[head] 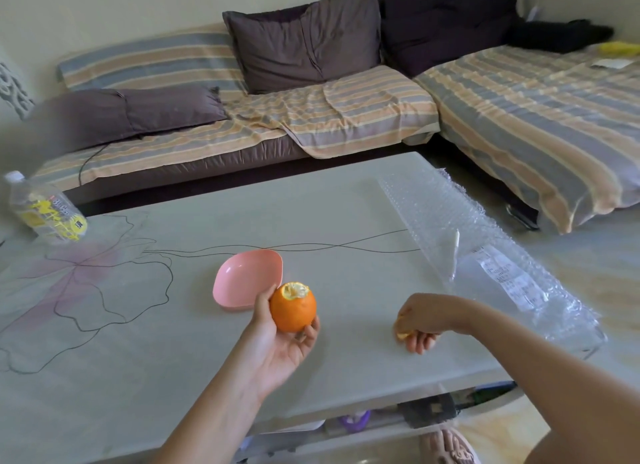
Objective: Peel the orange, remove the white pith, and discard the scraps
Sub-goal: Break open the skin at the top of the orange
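Above the surface point(346, 200), the left hand point(277, 346) is palm up and half open, cradling the orange point(292, 307) between thumb and fingertips just in front of the pink bowl point(239, 280). Its top is stripped, showing pale pith. The right hand point(424, 320), knuckles up and wrist bent, curls around a small peel scrap point(403, 335)

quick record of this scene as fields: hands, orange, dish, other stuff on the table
left hand: holds the orange above the table
right hand: closed on a piece of peel
orange: peel gone at the top only
pink dish: empty, behind the orange
bottle: far left, lying down
bubble wrap: right side
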`<state>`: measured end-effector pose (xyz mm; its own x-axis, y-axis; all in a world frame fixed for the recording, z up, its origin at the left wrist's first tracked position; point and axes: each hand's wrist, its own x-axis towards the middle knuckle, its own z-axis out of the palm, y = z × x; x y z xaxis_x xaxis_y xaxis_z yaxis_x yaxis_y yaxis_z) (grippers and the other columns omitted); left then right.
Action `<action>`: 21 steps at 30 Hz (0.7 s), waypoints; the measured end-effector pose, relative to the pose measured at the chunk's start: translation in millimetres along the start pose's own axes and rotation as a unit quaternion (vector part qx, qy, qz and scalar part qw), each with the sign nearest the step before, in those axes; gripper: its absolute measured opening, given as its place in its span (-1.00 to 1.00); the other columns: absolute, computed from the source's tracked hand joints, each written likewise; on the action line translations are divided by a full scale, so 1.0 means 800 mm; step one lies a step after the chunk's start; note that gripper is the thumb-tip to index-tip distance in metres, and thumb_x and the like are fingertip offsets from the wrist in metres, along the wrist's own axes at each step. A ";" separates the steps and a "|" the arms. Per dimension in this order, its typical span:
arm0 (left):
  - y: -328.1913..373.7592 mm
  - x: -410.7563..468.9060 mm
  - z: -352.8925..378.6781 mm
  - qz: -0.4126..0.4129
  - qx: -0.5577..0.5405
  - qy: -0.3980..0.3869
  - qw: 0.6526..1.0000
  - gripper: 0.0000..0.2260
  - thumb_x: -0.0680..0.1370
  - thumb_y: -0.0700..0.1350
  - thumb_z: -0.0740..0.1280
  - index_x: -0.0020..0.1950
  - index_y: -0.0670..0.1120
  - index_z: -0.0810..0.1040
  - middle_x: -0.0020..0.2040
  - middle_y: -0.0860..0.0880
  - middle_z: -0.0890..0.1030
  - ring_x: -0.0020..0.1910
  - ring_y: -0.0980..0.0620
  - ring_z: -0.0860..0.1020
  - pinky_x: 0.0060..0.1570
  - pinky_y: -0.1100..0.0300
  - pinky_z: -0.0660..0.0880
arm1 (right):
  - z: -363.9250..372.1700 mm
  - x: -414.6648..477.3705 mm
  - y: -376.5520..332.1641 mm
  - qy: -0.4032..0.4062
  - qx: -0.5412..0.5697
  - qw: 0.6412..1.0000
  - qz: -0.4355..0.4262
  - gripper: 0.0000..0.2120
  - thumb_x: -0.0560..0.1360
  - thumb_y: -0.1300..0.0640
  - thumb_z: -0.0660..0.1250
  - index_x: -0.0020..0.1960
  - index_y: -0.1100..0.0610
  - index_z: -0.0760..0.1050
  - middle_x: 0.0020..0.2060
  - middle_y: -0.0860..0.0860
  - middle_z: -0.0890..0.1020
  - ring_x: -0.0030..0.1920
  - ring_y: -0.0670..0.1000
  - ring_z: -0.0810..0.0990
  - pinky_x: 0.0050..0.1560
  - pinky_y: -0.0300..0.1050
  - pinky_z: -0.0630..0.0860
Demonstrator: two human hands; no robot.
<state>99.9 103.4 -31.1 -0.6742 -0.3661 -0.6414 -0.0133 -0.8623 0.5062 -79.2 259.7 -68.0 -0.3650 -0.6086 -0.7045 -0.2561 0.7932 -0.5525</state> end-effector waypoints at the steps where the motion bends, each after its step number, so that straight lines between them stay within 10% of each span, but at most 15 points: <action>1: 0.000 0.000 0.000 -0.004 -0.004 -0.009 1.000 -0.68 0.53 0.09 0.25 0.05 -0.16 0.45 -0.16 -0.18 0.53 -0.28 -0.09 0.50 -0.54 0.31 0.46 | 0.004 0.004 -0.005 0.010 0.003 1.000 -0.003 -0.85 0.52 0.27 0.18 -0.19 0.24 0.48 -0.36 0.10 0.57 -0.44 -0.04 0.50 -0.39 -0.31 0.42; 11: 0.006 0.002 -0.015 0.000 -0.014 -0.059 0.998 -0.59 0.60 -0.01 0.21 0.34 -0.26 0.40 0.17 -0.35 0.54 -0.15 -0.31 0.65 -0.34 0.06 0.64 | 0.051 0.042 -0.058 0.118 -0.062 0.984 -0.117 -0.90 0.44 0.21 0.21 -0.23 0.12 0.47 -0.41 -0.02 0.54 -0.44 -0.08 0.49 -0.41 -0.33 0.40; 17: 0.018 -0.014 -0.023 0.033 0.002 -0.065 0.997 -0.69 0.59 -0.15 0.21 0.27 -0.28 0.43 0.23 -0.33 0.51 0.10 -0.40 0.57 -0.09 -0.09 0.60 | 0.055 0.050 -0.083 0.183 -0.154 0.956 -0.169 -0.72 0.51 0.12 0.30 0.21 0.08 0.47 0.15 0.06 0.48 0.08 0.04 0.51 0.01 -0.20 0.41; 21: 0.020 -0.017 -0.040 0.070 0.048 -0.019 0.996 -0.72 0.52 -0.20 0.29 0.21 -0.25 0.48 0.13 -0.28 0.57 0.07 -0.22 0.57 0.00 -0.01 0.56 | 0.060 0.038 -0.098 0.263 -0.106 0.941 -0.183 -0.77 0.58 0.07 0.18 0.14 0.10 0.54 0.10 0.09 0.52 0.01 0.07 0.56 0.03 -0.12 0.45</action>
<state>132.7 83.3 -32.6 -0.7023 -0.4654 -0.5387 0.0143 -0.7657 0.6430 -27.2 177.9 -67.1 -0.5959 -0.7917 -0.1344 -0.6038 0.5521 -0.5750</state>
